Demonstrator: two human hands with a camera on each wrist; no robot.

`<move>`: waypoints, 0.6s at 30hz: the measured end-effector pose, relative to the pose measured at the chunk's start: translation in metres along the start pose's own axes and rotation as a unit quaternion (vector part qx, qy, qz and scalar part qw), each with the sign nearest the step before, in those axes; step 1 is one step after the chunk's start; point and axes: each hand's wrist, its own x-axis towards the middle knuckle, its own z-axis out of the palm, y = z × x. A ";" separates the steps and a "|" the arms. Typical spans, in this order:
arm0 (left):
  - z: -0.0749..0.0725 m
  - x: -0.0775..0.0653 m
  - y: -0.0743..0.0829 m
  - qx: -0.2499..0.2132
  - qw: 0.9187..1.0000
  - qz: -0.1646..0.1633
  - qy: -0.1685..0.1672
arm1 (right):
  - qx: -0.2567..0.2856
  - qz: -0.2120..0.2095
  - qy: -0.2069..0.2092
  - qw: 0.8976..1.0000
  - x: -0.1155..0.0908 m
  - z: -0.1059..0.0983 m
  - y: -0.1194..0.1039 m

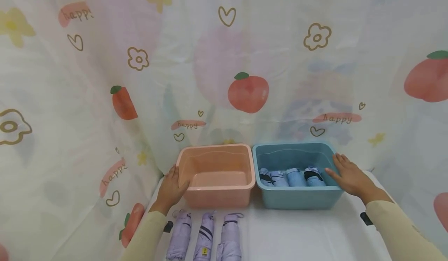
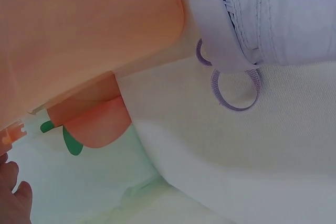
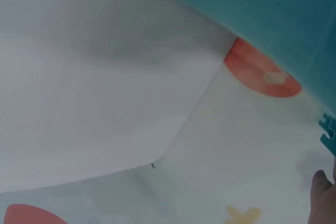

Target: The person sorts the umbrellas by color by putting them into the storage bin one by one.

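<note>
My left hand [image 1: 171, 189] rests at the left rim of a pink plastic bin [image 1: 217, 198], its fingers fairly straight. Nothing shows inside that bin. Across from it, my right hand [image 1: 353, 177] lies with extended fingers at the right rim of a blue plastic bin [image 1: 297, 199]. Several folded blue umbrellas [image 1: 296, 177] stand side by side in the blue bin. Before the pink bin lie three folded lilac umbrellas [image 1: 205, 235], and the left wrist view shows one lilac umbrella [image 2: 299, 19] with its wrist loop. Only fingertips [image 3: 321, 198] show in the right wrist view.
Both bins stand next to each other on a white tabletop [image 1: 297, 237]. Printed curtains [image 1: 217, 58] with fruit and flowers hang close behind and at both sides. The table's edge and corner [image 3: 157, 161] appear in the right wrist view.
</note>
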 end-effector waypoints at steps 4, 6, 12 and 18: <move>0.000 -0.002 0.000 -0.007 1.000 0.006 0.005 | -0.004 0.004 -0.010 1.000 -0.002 0.001 -0.002; -0.002 -0.002 -0.002 -0.009 1.000 0.004 0.003 | -0.008 0.006 -0.015 1.000 0.001 0.001 -0.003; -0.008 0.001 -0.001 -0.002 1.000 -0.017 -0.027 | -0.006 0.007 -0.031 0.999 0.005 0.004 -0.003; -0.018 -0.010 0.001 -0.040 0.997 -0.041 -0.046 | -0.002 0.019 -0.036 0.999 0.004 0.003 0.001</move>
